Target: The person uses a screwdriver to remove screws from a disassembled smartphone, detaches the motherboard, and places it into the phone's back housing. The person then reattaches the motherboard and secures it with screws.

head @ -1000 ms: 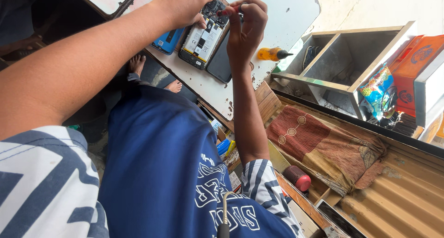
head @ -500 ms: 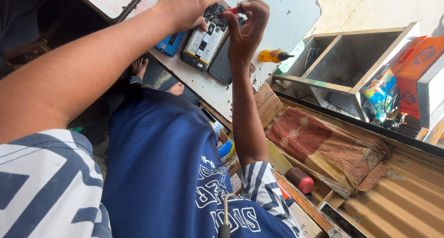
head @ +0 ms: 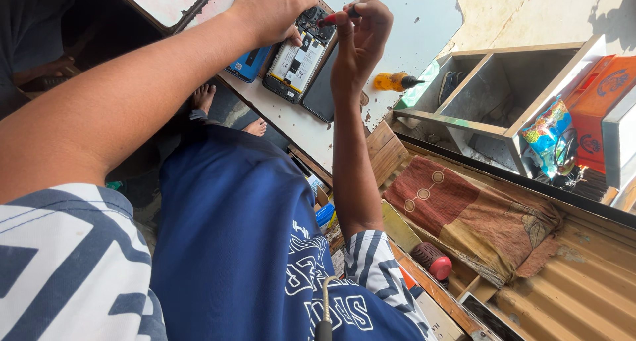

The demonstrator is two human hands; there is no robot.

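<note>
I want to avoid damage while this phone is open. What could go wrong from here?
1. The right hand holds a thin red-handled tool by the fingertips over the opened phone; a slip might scratch the exposed inner parts.
2. The left hand presses only the top of the phone, so its lower part could perhaps shift.
3. The dark panel lies near the edge of the white table and could be knocked off.

An opened phone [head: 297, 61] lies flat near the surface [head: 411, 30] edge, back cover off, showing a white-labelled battery in a black frame. A slim red-handled screwdriver [head: 336, 16] meets its upper end, tilted.
</note>
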